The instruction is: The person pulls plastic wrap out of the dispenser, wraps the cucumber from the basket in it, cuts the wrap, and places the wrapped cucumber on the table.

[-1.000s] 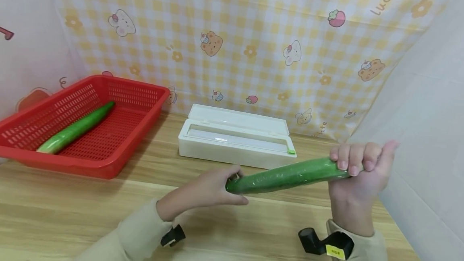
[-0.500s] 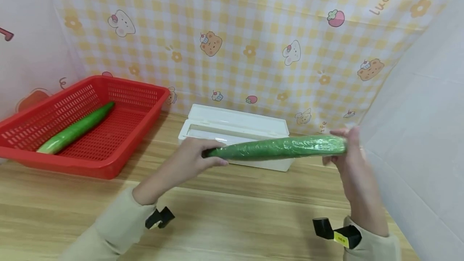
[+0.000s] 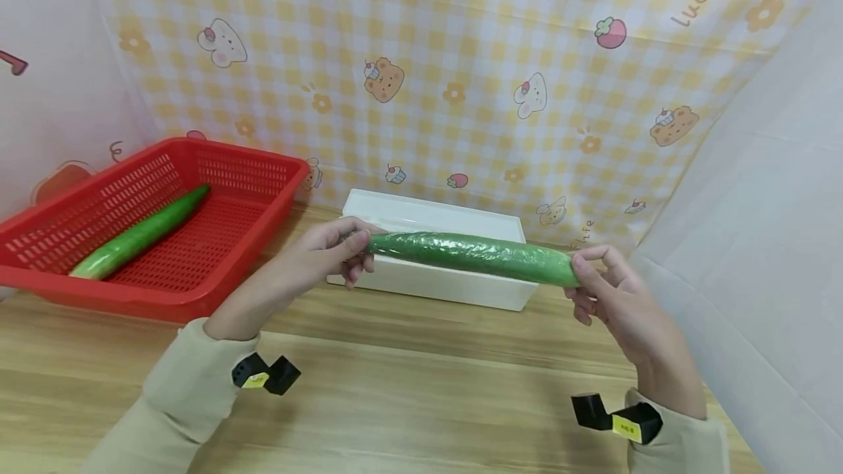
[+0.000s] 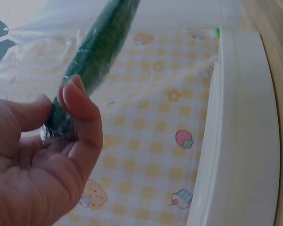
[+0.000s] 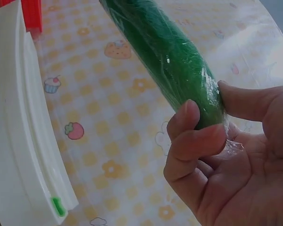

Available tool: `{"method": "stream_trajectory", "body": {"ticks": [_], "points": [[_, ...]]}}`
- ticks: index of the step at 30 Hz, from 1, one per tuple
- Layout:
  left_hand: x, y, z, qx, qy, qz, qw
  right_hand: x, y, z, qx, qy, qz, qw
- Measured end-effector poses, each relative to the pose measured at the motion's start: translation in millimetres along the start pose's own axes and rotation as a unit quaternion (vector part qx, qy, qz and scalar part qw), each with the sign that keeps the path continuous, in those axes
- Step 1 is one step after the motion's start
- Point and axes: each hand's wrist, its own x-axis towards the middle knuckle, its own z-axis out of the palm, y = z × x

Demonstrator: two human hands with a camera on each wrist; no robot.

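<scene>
A long green cucumber (image 3: 470, 253) in shiny clear plastic film is held up level between two hands in the head view. At its narrower left end, my left hand (image 3: 329, 247) pinches it with thumb and fingers. My right hand (image 3: 612, 284) grips the paler right end the same way. In the right wrist view, crumpled film (image 5: 233, 147) gathers at that end against the palm. The left wrist view shows film bunched around the other tip, inside the curled fingers (image 4: 87, 120). Behind the cucumber stands a long white box (image 3: 428, 284), its lid raised, partly hidden by it.
On the left, a red plastic basket (image 3: 191, 302) holds another cucumber (image 3: 141, 236). The wooden tabletop (image 3: 408, 401) runs below the hands. A checked, patterned cloth (image 3: 454, 130) hangs behind, and a white panel (image 3: 757, 240) rises at the right.
Both hands have raised the cucumber and shifted it left, in front of the white box. The right hand has gone from an overhand grip to a thumb-and-finger pinch at the end.
</scene>
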Motion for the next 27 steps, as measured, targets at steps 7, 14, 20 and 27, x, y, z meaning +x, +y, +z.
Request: {"method": "stream_trajectory", "body": {"ticks": [7,14,20,27], "points": [[1.0,-2.0,-3.0,-0.031,0.008,-0.043,0.9986,0.7,3,0,0.007,-0.001,-0.003,1.0000],[-1.3,0.2,-10.0,-0.047,0.020,-0.064,0.9966,0.9,3,-1,0.031,0.002,-0.014,0.9994],[-2.7,1.4,-13.7,-0.062,0.041,-0.067,0.9950,1.8,4,-3,0.075,-0.009,-0.008,0.9971],[-3.1,2.1,-18.3,-0.114,0.077,-0.064,0.9885,3.0,7,-3,0.140,-0.007,-0.034,0.9895]]}}
